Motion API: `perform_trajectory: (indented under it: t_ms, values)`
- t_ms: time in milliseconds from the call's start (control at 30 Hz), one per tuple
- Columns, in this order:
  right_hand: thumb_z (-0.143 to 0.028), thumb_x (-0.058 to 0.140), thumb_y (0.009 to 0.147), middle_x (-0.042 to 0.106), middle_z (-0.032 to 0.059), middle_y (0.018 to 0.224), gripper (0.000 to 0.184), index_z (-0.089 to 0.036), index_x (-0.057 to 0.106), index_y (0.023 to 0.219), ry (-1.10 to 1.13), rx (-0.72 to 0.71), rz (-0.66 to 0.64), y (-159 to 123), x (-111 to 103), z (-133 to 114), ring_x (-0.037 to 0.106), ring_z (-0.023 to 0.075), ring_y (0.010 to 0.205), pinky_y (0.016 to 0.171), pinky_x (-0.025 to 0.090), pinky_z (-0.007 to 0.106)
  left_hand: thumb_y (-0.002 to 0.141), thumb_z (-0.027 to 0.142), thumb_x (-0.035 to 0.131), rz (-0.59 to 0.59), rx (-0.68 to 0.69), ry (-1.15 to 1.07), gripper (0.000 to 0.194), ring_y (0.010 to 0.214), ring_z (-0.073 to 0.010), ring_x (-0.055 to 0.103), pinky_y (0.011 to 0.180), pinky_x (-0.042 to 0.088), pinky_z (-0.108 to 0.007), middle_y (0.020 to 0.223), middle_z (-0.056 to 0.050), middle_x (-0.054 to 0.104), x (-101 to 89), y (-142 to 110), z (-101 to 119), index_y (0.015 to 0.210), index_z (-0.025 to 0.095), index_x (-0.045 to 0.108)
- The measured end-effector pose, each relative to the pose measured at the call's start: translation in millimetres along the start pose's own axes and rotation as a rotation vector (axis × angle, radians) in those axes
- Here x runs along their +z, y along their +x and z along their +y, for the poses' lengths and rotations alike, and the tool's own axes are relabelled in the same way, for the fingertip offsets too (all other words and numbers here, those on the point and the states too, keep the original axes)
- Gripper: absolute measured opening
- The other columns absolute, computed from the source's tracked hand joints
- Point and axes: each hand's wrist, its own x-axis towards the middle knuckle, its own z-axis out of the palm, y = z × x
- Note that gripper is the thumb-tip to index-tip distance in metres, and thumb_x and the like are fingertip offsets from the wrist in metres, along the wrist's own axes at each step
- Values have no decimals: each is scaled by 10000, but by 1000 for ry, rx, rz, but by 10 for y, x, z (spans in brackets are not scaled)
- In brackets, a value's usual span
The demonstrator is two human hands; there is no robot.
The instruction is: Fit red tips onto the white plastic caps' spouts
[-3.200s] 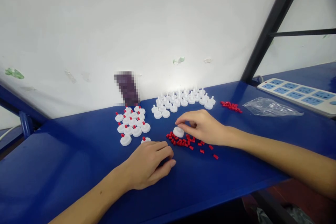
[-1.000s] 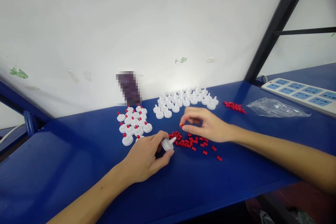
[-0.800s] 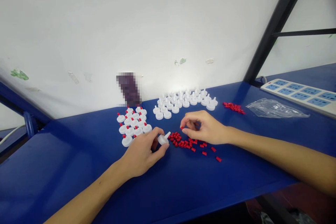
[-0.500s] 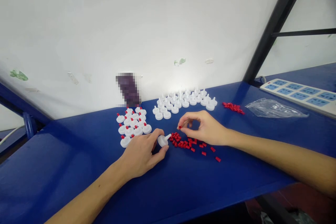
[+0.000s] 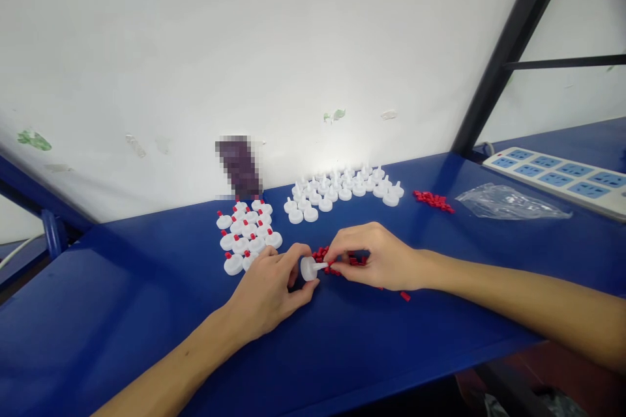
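Observation:
My left hand grips a white nozzle cap by its round base, the narrow spout pointing right. My right hand pinches a small red tip cap at the end of that spout; whether it sits over the spout is hidden by the fingers. Beneath and behind my right hand lies a pile of loose red tip caps, partly covered. To the left stand several white nozzle caps with red tips. Farther back are rows of white nozzle caps without red tips.
A second heap of red tip caps lies at the right, beside a clear plastic bag and a white power strip. A pixelated dark object leans on the wall. The blue table ends at a front edge.
My right hand has moved down and left, bringing the red tip cap to the spout. My left hand has shifted slightly right, and the nozzle cap's spout now points more level.

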Motion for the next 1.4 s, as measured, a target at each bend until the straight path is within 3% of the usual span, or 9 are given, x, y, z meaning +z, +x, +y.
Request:
perform_trajectory:
  t_ms: [167, 367, 633, 833, 933, 1100, 1233, 1400]
  values:
    - [-133, 652, 846, 705, 32, 852, 146, -156, 729, 968, -54, -22, -4, -11, 12, 10, 628, 116, 700, 637, 500, 231, 832, 259, 629, 77, -16, -56, 236, 583, -148, 492, 664, 397, -289, 577, 81, 517, 28, -7, -7, 1052, 238, 546]
    - [-118, 637, 853, 716, 35, 857, 139, -163, 717, 956, -125, -85, 28, -17, 33, 21, 636, 132, 734, 684, 517, 258, 864, 282, 632, 39, -78, -247, 291, 507, -111, 454, 533, 371, -229, 580, 98, 467, 33, -34, -9, 1127, 231, 520]
    - [-170, 628, 895, 734, 47, 849, 104, -168, 710, 959, -202, -210, 138, 3, 21, -37, 631, 148, 748, 719, 501, 291, 951, 363, 568, 46, 35, -260, 237, 701, -131, 481, 612, 411, -255, 962, -23, 531, -67, -31, 19, 1147, 229, 566]
    - [-249, 611, 941, 696, -11, 696, 128, -175, 701, 992, -278, -147, 64, -16, 6, -28, 534, 107, 583, 661, 418, 276, 985, 384, 487, -34, 22, -261, 223, 654, -136, 466, 596, 375, -265, 824, -4, 517, -111, -34, 36, 1073, 200, 577]
    - [-267, 575, 964, 658, -14, 648, 159, -157, 687, 991, -318, -190, 89, -27, 14, -45, 494, 104, 551, 636, 393, 267, 986, 392, 466, -34, 8, -284, 234, 627, -136, 466, 572, 359, -260, 770, 4, 529, -109, -49, 48, 1070, 196, 562]
    - [-276, 523, 994, 677, 17, 736, 192, -142, 660, 1014, -420, -243, 117, -26, 4, -41, 523, 123, 618, 644, 383, 271, 976, 375, 458, -82, -11, -319, 220, 564, -126, 462, 530, 340, -245, 681, 40, 516, -103, -51, 51, 1106, 201, 498]
    - [-302, 508, 1003, 666, 7, 737, 205, -154, 649, 1007, -448, -190, 67, -20, -2, -6, 538, 127, 636, 661, 383, 277, 933, 378, 532, -97, -55, -317, 244, 539, -115, 447, 504, 328, -231, 680, 62, 509, -85, -35, 46, 1082, 212, 432]
    - [-305, 496, 1008, 669, 21, 836, 202, -155, 628, 984, -421, -210, 8, -20, 0, -42, 552, 129, 692, 693, 388, 274, 908, 351, 567, -69, -9, -296, 245, 546, -107, 439, 509, 350, -224, 705, 62, 502, -60, -37, 48, 1074, 224, 439]
